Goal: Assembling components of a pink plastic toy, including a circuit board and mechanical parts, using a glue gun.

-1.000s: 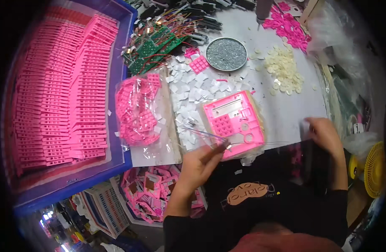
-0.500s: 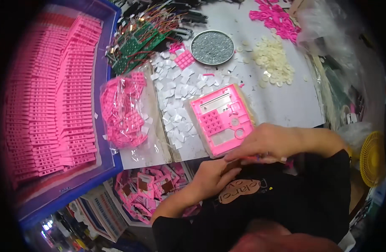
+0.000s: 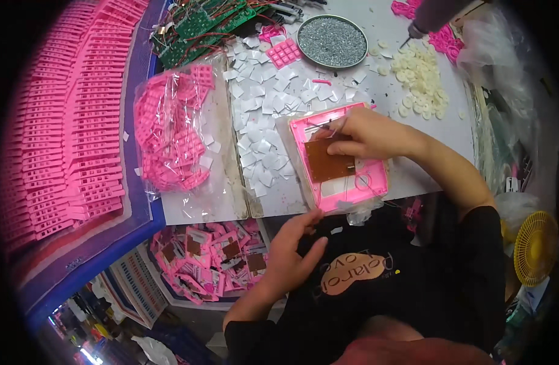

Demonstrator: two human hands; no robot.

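A pink plastic housing (image 3: 377, 173) lies open side up near the front edge of the bench. Over it sits a brown circuit board (image 3: 328, 163), which covers part of the frame. My right hand (image 3: 374, 137) grips that board near its upper edge, thumb on its face; some fingertips are hidden. Thin wires run from the board across the housing. My left hand (image 3: 295, 249) is open, thumb and forefinger apart, with a fingertip at the housing's lower left corner.
Left stands a blue crate (image 3: 149, 234) of stacked pink parts, beside a clear bag of pink keypads (image 3: 173, 131). White squares (image 3: 264, 137), a round tin of screws (image 3: 332, 41) and cream discs (image 3: 422, 82) lie beyond. A power screwdriver (image 3: 434, 17) hangs upper right.
My right hand has moved up and left onto the housing, where the brown board now shows. My hands have separated; the left has opened. The screwdriver has come into view.
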